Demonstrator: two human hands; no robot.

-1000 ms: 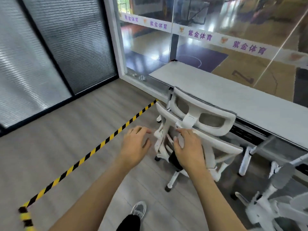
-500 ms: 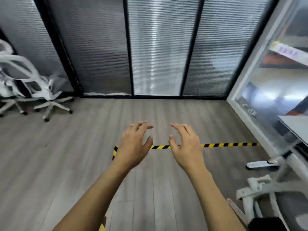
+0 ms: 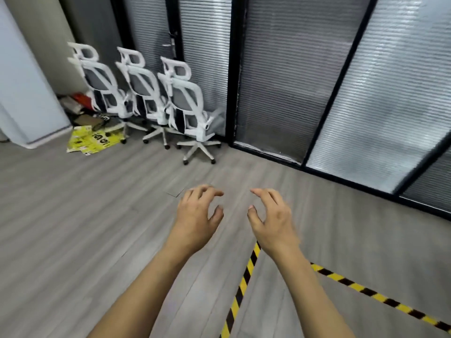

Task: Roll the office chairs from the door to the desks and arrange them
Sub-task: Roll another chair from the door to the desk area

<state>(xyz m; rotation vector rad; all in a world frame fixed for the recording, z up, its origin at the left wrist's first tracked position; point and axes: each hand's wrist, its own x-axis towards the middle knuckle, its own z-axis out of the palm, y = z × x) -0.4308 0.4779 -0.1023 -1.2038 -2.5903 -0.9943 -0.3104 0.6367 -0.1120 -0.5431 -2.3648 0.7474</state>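
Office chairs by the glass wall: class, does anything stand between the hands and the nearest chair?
Nothing visible. Only floor lies between the left hand, the right hand and the nearest chair; yellow cardboard lies farther left.

Three office chairs stand in a row at the far left of the floor (image 3: 73,215), backs toward the camera: the left chair (image 3: 102,91), the middle chair (image 3: 144,93) just beside it, and the right chair (image 3: 188,106) nearest. Behind them and to their right runs the slatted partition wall (image 3: 280,81). A flattened carton (image 3: 90,140) lies on the floor left of the chairs' bases, with a pile of clutter (image 3: 78,106) in the corner behind it. In the foreground the left hand (image 3: 195,215) and right hand (image 3: 273,220) hang side by side, apart, above the floor. Floor tape (image 3: 240,289) runs beneath the right forearm, one strip toward the bottom edge, another toward the lower right.
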